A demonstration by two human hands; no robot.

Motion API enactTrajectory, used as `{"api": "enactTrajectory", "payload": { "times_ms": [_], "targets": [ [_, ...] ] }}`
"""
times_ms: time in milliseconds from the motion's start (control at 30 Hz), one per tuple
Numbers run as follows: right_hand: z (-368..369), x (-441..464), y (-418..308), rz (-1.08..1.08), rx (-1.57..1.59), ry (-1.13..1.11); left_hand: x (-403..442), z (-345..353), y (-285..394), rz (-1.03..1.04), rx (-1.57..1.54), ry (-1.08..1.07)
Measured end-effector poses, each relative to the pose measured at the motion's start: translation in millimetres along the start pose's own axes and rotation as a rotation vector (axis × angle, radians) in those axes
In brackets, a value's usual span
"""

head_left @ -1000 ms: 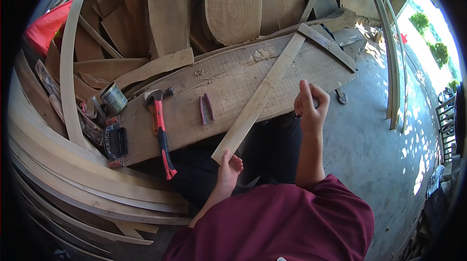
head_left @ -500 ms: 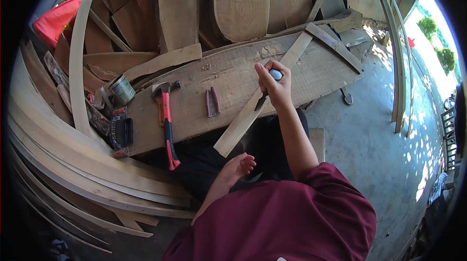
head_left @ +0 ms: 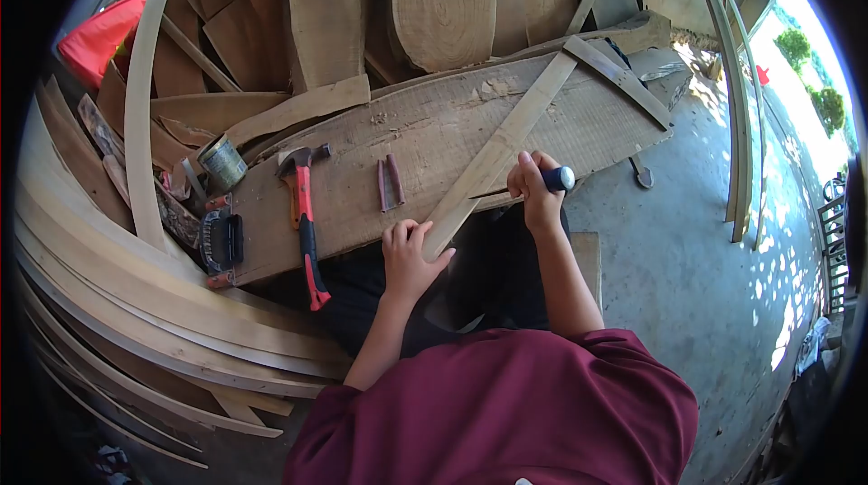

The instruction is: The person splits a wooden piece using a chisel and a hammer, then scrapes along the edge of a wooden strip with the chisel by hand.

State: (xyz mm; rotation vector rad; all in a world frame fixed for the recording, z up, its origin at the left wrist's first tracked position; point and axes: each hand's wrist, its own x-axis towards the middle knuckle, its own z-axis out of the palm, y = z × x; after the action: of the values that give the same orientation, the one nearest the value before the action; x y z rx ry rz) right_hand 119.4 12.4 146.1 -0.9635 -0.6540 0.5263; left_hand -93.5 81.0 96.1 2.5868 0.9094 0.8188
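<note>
My left hand (head_left: 411, 259) grips the near end of a long, pale wooden strip (head_left: 511, 132), with the thumb along its near edge. The strip lies slantwise across a thick wooden plank (head_left: 353, 160) and sticks out over its front edge. In my right hand (head_left: 540, 191) is a chisel (head_left: 559, 179) with a dark blue handle, whose butt end points right. Its thin blade points left, with the tip at the strip's near edge. A short crosspiece (head_left: 619, 83) meets the strip's far end.
On the plank's left part lie a red and black claw hammer (head_left: 307, 223), a pair of reddish handles (head_left: 391, 183), and a black brush-like tool (head_left: 222, 243). A tin can (head_left: 221, 162) stands beyond. Curved wooden strips (head_left: 172, 304) fill the left. Boards (head_left: 443, 6) lean behind.
My left hand has risen from my lap and taken hold of the strip's near end. My right hand has moved down and right, tilting the chisel from upright to nearly flat.
</note>
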Motion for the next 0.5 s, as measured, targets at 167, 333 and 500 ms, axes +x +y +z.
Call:
{"api": "enactTrajectory", "payload": {
  "times_ms": [167,333,500],
  "targets": [
    [-32.2,-21.7,-7.2,0.117,0.062,0.011,-13.1,7.2,-1.8,-0.054,-0.001,-0.015],
    [-43.7,-36.2,-8.7,0.122,-0.099,-0.151,-16.6,18.1,-8.3,-0.085,-0.042,0.025],
    [-40.9,-41.4,-5.0,0.075,-0.196,-0.205,-16.7,20.5,-9.4,-0.091,-0.048,0.043]
  ]
}}
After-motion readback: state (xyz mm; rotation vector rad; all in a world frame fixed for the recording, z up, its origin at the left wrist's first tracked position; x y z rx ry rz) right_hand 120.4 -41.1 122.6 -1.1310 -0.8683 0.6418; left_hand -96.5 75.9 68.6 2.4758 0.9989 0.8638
